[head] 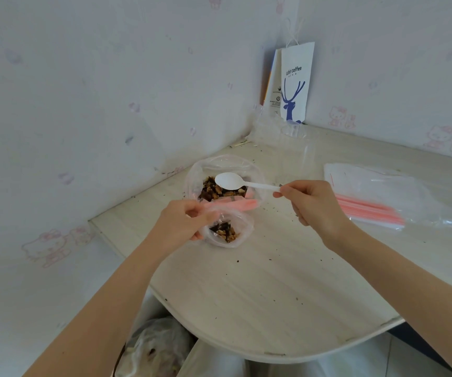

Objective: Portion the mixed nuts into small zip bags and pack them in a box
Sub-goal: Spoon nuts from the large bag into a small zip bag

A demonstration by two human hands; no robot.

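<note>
A large clear bag of mixed nuts (214,190) lies open on the pale table (260,281) near the wall. In front of it stands a small zip bag (227,232) with a pink strip, partly filled with nuts. My left hand (184,224) pinches this small bag's rim on its left side and holds it open. My right hand (314,205) pinches the handle end of a white plastic spoon (230,180). The spoon's bowl hovers empty over the large bag's nuts.
A stack of flat zip bags with pink strips (377,197) lies to the right. A clear plastic box (292,148) and a white paper coffee bag (295,83) stand in the far corner. Crumbs dot the table. A bin with a plastic liner (156,346) sits below the table's front edge.
</note>
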